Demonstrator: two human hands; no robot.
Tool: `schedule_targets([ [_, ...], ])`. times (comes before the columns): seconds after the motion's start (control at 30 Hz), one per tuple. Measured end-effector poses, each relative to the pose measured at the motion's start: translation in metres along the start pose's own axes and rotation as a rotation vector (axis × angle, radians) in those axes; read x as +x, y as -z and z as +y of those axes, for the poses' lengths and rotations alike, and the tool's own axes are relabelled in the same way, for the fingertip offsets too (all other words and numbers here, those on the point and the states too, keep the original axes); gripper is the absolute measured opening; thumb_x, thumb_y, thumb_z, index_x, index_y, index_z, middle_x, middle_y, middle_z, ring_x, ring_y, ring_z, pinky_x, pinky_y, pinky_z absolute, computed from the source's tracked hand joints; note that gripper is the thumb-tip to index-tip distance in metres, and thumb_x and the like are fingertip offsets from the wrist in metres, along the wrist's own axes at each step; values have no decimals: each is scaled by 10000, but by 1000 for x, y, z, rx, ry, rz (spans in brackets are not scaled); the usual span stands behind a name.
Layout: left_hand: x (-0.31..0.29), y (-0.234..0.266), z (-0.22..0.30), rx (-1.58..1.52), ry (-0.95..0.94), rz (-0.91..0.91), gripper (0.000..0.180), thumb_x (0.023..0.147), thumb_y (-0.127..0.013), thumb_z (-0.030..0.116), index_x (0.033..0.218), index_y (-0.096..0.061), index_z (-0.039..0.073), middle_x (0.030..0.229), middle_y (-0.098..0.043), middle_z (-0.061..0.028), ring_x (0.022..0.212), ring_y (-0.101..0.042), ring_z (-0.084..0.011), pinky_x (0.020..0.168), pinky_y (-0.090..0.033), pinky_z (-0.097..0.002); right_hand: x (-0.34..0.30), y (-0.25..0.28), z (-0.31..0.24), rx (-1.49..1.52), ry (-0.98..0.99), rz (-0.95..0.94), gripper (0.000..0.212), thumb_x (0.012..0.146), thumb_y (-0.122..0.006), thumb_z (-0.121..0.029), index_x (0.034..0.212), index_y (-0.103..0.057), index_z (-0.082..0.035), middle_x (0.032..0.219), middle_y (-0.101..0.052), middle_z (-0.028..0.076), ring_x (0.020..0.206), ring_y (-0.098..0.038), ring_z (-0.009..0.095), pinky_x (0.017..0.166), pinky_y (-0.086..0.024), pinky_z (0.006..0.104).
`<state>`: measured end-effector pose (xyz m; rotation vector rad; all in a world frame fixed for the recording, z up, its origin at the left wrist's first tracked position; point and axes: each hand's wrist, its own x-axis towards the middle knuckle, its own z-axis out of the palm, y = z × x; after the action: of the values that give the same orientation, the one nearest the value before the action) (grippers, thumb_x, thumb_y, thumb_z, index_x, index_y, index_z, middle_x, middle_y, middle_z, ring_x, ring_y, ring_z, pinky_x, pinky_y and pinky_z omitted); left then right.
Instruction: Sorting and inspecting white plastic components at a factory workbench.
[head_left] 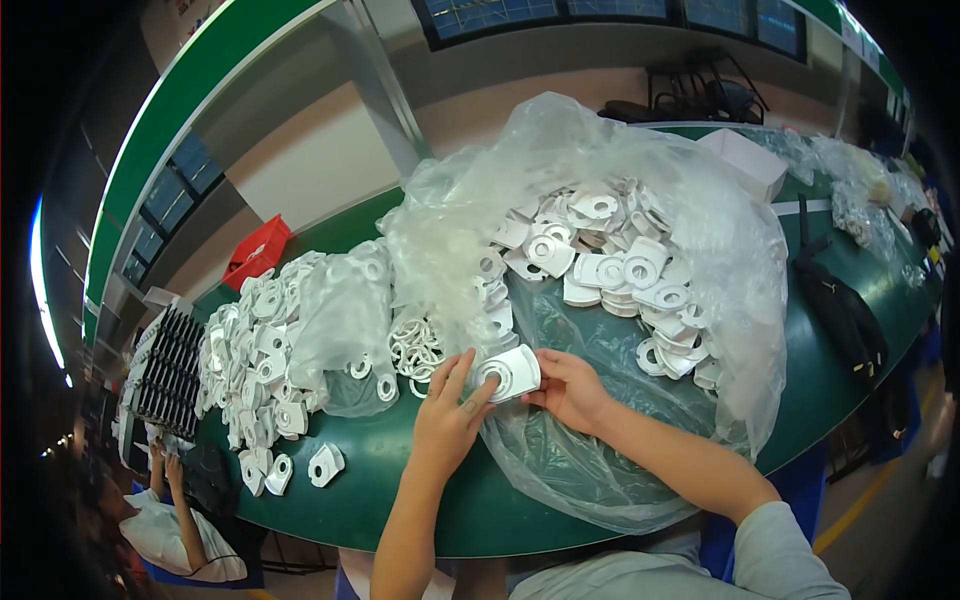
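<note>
Between my two hands is a white plastic part with a flat squared end and a round ringed opening. My left hand has its fingers on the ringed end, one fingertip at the opening. At the squared end, my right hand pinches the edge between thumb and fingers. Just beyond, a big clear plastic bag lies spread open with a heap of similar white parts inside. Loose white rings sit in a small pile beyond my left hand.
A second heap of white parts covers the table's left side, partly under a smaller plastic bag. Behind it stands a red bin; black racks are farther left, near another person. A black bag lies right.
</note>
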<state>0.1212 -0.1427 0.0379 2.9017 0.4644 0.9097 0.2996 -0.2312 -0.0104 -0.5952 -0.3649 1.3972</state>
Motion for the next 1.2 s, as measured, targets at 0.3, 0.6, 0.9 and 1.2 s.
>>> schedule_targets([
  [0.3,1,0,2,65,-133,-24,423,589,-748,77,989,-666,187,1291,-484,-103,1134,-490,-301,820,-492,-362,-3,-17,-16,-160,-129,6,301,900,-507,-197,1154,-499,-34,1005,-599,109,873,-616,201,643,-553,328],
  [0.6,-11,24,-37,-277,394,101,256,643,-735,18,890,-672,46,909,-610,-85,774,-576,-186,666,-467,-297,-7,-21,-9,-538,37,52,270,824,-601,-49,1080,-531,-3,943,-605,96,740,-615,138,514,-538,245],
  [0.9,-32,20,-73,-138,494,-94,163,670,-696,22,829,-662,21,793,-593,-77,704,-549,-213,633,-434,-302,-7,-18,-7,-521,69,59,248,821,-595,-27,1062,-541,-1,955,-601,93,751,-612,134,529,-541,244],
  [1.2,-36,20,-74,-82,393,-84,147,667,-701,26,792,-625,23,868,-589,-81,823,-546,-236,678,-435,-331,-8,-19,-7,-522,62,59,220,840,-586,-57,1050,-550,-7,938,-609,87,757,-613,132,523,-541,247],
])
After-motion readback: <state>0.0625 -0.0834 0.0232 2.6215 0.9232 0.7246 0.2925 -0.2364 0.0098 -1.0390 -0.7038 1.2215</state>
